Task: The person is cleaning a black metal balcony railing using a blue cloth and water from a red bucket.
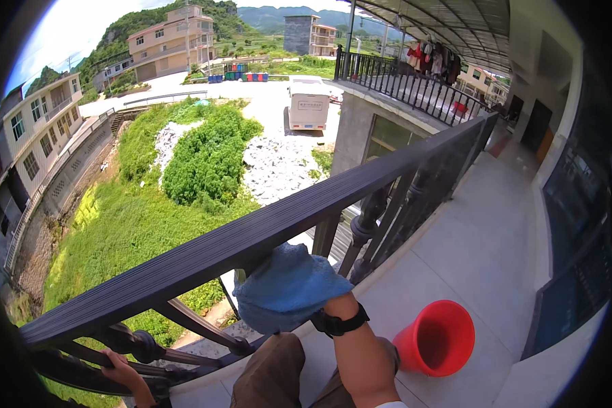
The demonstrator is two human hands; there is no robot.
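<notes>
A blue cloth (287,289) is draped over my right hand (341,307), hiding its fingers. The hand holds the cloth against a post just under the dark handrail (251,238) of the balcony railing. A black watch (341,322) sits on that wrist. Low on the left, my left hand (121,374) has its fingers wrapped round a dark railing baluster (81,351). Beside my right forearm a red bucket (449,338) stands on the tiled floor; its inside is in shadow.
My knees (270,367) are close to the railing. Pale floor tiles (455,251) run along the balcony, with dark windows (568,224) on the right. Past the railing, the ground drops to grass (136,238), rubble and a parked white vehicle (309,105). Laundry (436,60) hangs on the far terrace.
</notes>
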